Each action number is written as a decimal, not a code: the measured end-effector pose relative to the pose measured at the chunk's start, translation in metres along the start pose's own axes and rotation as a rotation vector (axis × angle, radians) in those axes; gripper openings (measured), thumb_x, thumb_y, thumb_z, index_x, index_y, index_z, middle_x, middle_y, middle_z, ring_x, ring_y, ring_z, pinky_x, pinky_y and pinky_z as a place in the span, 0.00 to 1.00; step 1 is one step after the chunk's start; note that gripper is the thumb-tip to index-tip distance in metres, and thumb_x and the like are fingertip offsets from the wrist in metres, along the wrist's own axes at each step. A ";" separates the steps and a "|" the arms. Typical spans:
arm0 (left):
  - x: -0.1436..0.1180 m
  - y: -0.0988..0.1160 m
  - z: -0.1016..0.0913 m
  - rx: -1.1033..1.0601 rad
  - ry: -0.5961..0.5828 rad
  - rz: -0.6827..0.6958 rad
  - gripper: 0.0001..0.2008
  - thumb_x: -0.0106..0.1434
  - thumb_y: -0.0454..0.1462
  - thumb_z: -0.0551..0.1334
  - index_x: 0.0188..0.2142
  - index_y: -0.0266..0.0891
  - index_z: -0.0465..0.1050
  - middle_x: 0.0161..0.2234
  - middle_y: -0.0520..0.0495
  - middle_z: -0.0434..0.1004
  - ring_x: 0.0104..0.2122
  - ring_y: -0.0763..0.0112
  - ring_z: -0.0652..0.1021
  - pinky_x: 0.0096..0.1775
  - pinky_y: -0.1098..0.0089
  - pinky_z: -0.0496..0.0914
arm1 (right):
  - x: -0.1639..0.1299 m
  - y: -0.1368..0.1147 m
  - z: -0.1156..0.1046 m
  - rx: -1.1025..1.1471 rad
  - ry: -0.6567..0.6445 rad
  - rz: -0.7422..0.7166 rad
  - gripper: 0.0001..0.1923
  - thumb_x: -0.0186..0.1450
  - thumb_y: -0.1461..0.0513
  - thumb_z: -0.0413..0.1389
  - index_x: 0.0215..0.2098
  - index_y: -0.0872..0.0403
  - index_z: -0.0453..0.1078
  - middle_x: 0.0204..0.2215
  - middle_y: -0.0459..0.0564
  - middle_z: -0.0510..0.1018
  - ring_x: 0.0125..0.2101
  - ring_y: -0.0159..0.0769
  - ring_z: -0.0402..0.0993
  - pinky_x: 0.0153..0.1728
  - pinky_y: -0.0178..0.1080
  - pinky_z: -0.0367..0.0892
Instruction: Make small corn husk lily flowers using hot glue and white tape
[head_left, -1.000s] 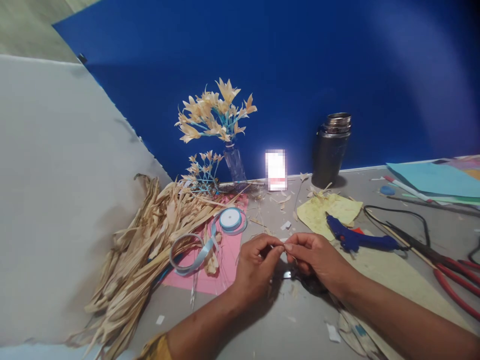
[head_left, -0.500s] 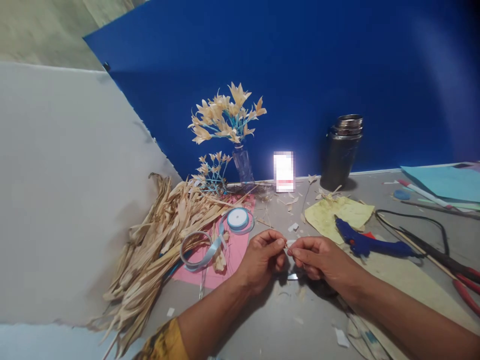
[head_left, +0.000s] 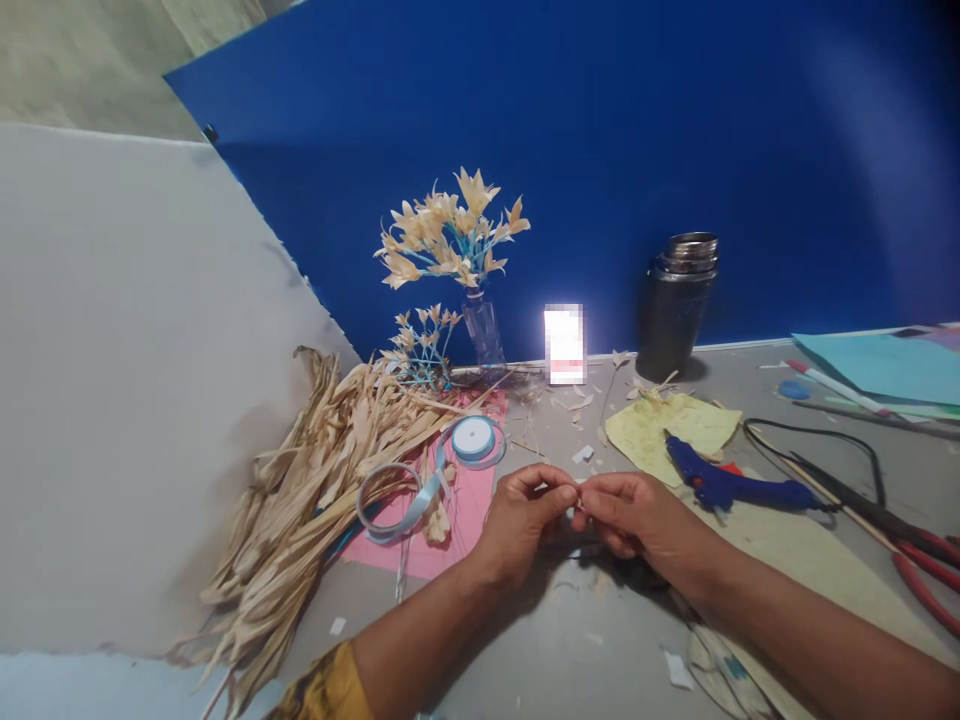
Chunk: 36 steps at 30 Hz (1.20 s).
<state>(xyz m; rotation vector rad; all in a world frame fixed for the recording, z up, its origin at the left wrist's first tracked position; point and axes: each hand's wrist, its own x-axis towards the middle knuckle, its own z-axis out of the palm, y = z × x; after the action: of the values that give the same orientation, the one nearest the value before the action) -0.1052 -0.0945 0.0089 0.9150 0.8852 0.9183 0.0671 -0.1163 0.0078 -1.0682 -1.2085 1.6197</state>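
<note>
Bare forearms — mustard-yellow left sleeve (head_left: 324, 690).

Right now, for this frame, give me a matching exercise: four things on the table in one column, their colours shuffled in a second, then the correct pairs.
Things:
1. glue gun
2. ribbon spool
3. flask
4. paper sheet under the ribbon

Colours:
A. pink
B. dark metal
C. deep blue
D. light blue

Pairs: 1-C, 2-D, 3-B, 4-A
</note>
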 end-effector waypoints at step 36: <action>0.004 0.001 -0.003 0.004 0.023 0.173 0.16 0.59 0.46 0.71 0.36 0.40 0.71 0.23 0.56 0.71 0.17 0.81 0.63 0.22 0.76 0.57 | 0.004 -0.004 -0.001 -0.221 0.164 -0.034 0.13 0.55 0.52 0.63 0.26 0.53 0.75 0.19 0.44 0.74 0.17 0.29 0.61 0.20 0.34 0.55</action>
<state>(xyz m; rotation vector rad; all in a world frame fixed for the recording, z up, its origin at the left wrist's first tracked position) -0.1067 -0.0898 0.0079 0.9982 0.8366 1.0777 0.0675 -0.1116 0.0106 -1.2847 -1.3081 1.3661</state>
